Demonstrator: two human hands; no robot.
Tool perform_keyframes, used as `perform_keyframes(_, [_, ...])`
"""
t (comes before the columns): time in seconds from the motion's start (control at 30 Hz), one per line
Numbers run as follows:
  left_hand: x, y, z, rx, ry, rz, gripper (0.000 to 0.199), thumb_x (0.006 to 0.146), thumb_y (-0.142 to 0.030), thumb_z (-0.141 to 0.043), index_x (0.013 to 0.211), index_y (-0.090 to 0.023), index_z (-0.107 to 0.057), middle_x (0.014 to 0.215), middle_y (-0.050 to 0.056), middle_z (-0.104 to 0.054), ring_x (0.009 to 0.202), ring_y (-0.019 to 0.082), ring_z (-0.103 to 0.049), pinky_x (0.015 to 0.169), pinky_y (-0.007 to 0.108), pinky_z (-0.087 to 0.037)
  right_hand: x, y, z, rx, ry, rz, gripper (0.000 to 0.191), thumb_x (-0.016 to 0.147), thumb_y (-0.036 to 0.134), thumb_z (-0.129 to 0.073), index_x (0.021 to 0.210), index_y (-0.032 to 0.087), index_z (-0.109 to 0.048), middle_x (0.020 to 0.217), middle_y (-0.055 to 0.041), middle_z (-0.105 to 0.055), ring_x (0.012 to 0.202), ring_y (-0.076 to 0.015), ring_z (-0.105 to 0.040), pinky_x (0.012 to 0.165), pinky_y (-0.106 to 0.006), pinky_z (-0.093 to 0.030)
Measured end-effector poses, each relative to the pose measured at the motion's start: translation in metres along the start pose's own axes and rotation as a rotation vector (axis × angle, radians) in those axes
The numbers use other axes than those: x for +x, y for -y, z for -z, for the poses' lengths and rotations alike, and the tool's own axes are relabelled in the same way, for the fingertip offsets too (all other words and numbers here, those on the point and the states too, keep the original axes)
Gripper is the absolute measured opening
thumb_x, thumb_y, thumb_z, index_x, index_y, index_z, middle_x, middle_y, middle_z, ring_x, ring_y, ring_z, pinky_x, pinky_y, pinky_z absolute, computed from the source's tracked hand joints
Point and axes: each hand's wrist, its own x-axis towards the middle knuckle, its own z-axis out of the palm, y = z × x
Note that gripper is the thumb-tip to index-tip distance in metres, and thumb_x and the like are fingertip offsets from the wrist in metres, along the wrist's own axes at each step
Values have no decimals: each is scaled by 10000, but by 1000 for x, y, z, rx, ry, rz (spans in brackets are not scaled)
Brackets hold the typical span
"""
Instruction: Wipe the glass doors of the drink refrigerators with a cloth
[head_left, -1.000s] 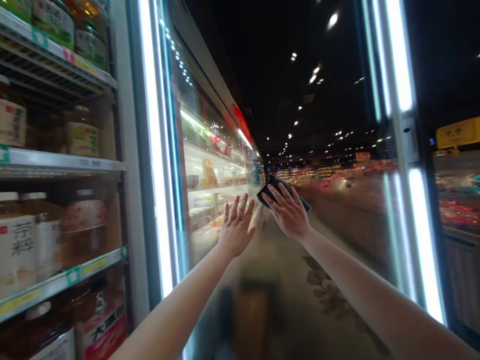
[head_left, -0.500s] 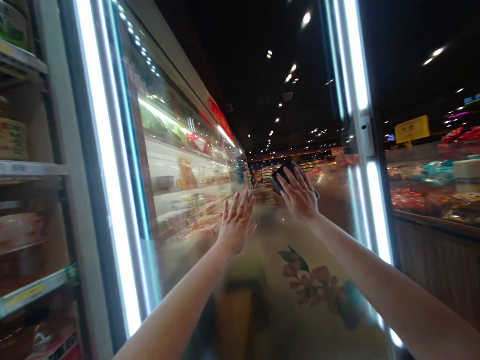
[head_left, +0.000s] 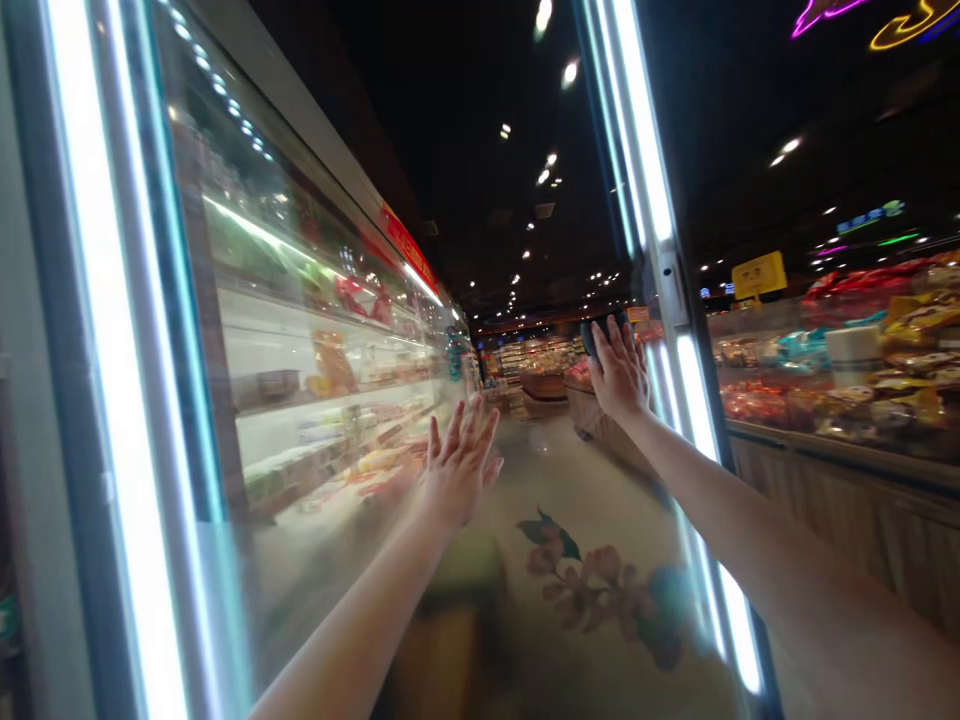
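A glass door (head_left: 555, 470) stands in front of me, its right frame (head_left: 670, 280) lined with bright light strips. My left hand (head_left: 459, 468) lies flat on the pane, fingers spread, with nothing in it. Higher and to the right, my right hand (head_left: 621, 372) presses a dark cloth (head_left: 587, 342) against the glass near that frame. Its fingers are stretched over the cloth, and most of the cloth is hidden behind them. A flower picture (head_left: 600, 580) shows below the hands; whether it is on the pane or beyond it, I cannot tell.
Lit refrigerated shelves (head_left: 274, 385) with packaged goods run along the left, seen through glass. A bright light strip (head_left: 112, 380) stands at the left edge. On the right, a wood-sided display (head_left: 847, 500) holds bagged goods. A yellow sign (head_left: 759, 275) rises above it.
My right hand has slid the dark cloth rightward over the glass towards the lit frame. The left hand stays flat on the pane. The view has turned to the right.
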Motion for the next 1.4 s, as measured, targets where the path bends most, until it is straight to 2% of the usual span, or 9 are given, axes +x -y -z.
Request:
perform_keyframes(0.1, [0,1,-2,-11,-23,-10,677,1001,-376,-471,1614,-271,-204,1685,64,-171,1570,303,-90,1254,615,-33,-19,-18,-5,-16,-54,-131,621,1014,326,-390,1613,282,-232,1683,-60,-239,1553,-316,-181,1193,-595,-322])
perform_keyframes(0.2, [-1,4,-2,-10,-42,-28,670,1003,-357,-463,1615,-275,-201,1681,62,-187,1569,298,-104,1257,604,-28,-26,-26,-9,-29,-45,-81,614,1009,276,-371,1610,260,-246,1683,-63,-243,1556,-299,-171,1207,-558,-320])
perform_keyframes(0.37, [0,5,-3,-14,-77,-41,685,997,-355,-476,1616,-291,-189,1678,57,-204,1565,293,-129,1265,582,-32,37,-50,-1,-52,-44,-109,618,958,182,-397,1573,208,-348,1655,-87,-313,1525,-293,-253,1193,-501,-343])
perform_keyframes(0.43, [0,4,-3,-16,-92,-38,692,995,-355,-481,1616,-300,-182,1675,57,-218,1563,289,-140,1267,575,-27,41,-62,3,-57,-63,-103,616,942,180,-425,1556,212,-387,1627,-101,-368,1477,-309,-328,1157,-510,-377])
perform_keyframes(0.67, [1,6,-5,-12,-100,-46,731,992,-348,-494,1620,-334,-119,1680,41,-188,1562,281,-130,1271,566,-14,-54,-86,-4,-53,-208,-127,546,930,180,-397,1447,261,-556,1432,-123,-577,1218,-342,-546,988,-540,-454])
perform_keyframes(0.9, [2,6,-5,-18,-96,-48,771,990,-351,-510,1615,-351,-58,1683,37,-171,1559,291,-138,1271,569,-25,30,-83,1,9,-191,-111,581,898,192,-436,1472,194,-526,1390,-162,-579,1227,-341,-514,1043,-518,-403])
perform_keyframes(1.13, [1,6,-7,14,-102,-54,756,994,-366,-500,1620,-325,-78,1681,52,-188,1561,291,-134,1268,573,-14,-88,-100,-6,-53,-196,-53,498,942,267,-479,1432,267,-565,1394,-93,-617,1146,-288,-579,984,-446,-422])
perform_keyframes(1.3, [1,6,-10,21,-112,-50,750,992,-374,-500,1621,-317,-97,1682,51,-178,1563,293,-127,1270,571,-16,-56,-63,-17,3,-278,-141,528,957,298,-444,1479,257,-515,1423,-122,-584,1171,-304,-556,980,-474,-423])
perform_keyframes(1.4, [2,6,-10,17,-109,-50,752,992,-377,-500,1621,-318,-92,1684,47,-172,1563,296,-128,1270,574,-18,-65,-37,-9,-13,-130,19,547,968,352,-483,1512,308,-465,1506,-71,-524,1252,-307,-511,1037,-474,-401])
